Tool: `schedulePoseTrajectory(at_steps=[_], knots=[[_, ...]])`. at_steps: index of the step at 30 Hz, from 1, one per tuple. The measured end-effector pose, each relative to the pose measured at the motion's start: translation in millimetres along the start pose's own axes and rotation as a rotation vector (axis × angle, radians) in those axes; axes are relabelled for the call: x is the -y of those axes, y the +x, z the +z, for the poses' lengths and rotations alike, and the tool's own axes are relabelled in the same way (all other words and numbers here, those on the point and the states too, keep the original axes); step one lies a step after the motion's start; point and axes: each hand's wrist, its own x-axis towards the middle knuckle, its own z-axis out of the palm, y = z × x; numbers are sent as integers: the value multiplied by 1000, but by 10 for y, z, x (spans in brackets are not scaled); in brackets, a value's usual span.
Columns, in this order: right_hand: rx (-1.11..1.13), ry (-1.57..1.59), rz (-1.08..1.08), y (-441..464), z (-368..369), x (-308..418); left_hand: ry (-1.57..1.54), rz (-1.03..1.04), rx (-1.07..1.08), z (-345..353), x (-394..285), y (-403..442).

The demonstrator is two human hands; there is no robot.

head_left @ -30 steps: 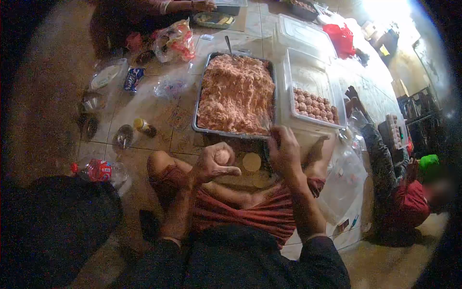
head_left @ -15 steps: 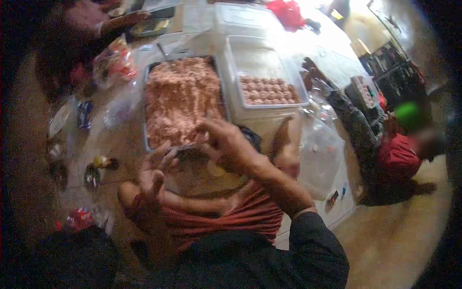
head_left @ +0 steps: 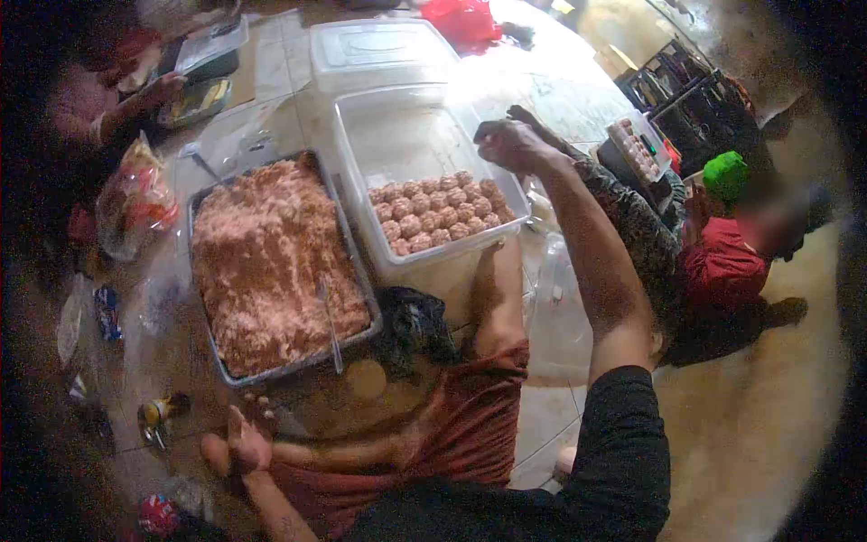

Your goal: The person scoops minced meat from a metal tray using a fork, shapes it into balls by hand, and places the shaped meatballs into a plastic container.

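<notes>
My right hand [head_left: 510, 146] is raised over the right rim of a clear plastic container [head_left: 395, 154], its fingers curled together; what they hold, if anything, is too small to make out. Rows of round meatballs [head_left: 438, 212] fill the near part of that container. Low by my knee, my left hand [head_left: 248, 443] has its thumb and fingers apart, with nothing visible in it. Between the hands lies a deep tray [head_left: 357, 257] of minced pink meat [head_left: 271, 262]. A spoon [head_left: 332, 339] leans over the tray's near right edge.
Beside the tray are a black plastic bag [head_left: 414, 325] and a round disc [head_left: 366, 378]. A lid [head_left: 384, 45] lies behind the container. One person [head_left: 722, 262] is at the right; another's hand [head_left: 164, 90] is at the upper left. A small bottle [head_left: 155, 413] is at lower left.
The view has swung right. My right hand has gone from the tray's near edge to above the container. My left hand, earlier holding a meat ball, is now lower and open. The spoon lies released.
</notes>
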Motion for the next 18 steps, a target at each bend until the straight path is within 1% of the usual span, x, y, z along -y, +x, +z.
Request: schedulePoseTrajectory(at_steps=[1, 2, 3, 4, 6, 7, 9, 10, 12, 13, 15, 16, 18], knots=[[57, 4, 20, 152, 111, -125, -164, -24, -23, -315, -30, -38], [38, -75, -57, 243, 213, -187, -515, -49, -2, -798, -107, -88], [22, -152, -135, 307, 321, -252, -774, -74, 31, -1160, -132, -96], [27, -144, -126, 415, 466, -422, -553, -61, -61, -974, -145, -69], [158, -145, -139, 629, 737, -731, -110, -35, -237, -482, -10, 8], [166, -141, -136, 575, 721, -647, 110, -21, -320, -317, 76, 31], [317, -179, -101, 413, 529, -295, 332, -15, -404, -392, 58, 54], [322, -175, -99, 423, 516, -269, 6, -215, 84, -609, -53, 89], [463, -154, -67, 438, 502, -241, -326, -403, 569, -672, -110, 64], [462, -154, -67, 411, 478, -225, -6, -297, 66, -490, -82, 34], [540, 6, 50, 324, 394, -223, 312, -168, -428, -176, -43, 18], [533, 4, 47, 337, 382, -264, 387, -164, -506, -46, -32, 22], [587, 126, -40, 393, 477, -429, 463, -151, -578, -113, -11, 17]])
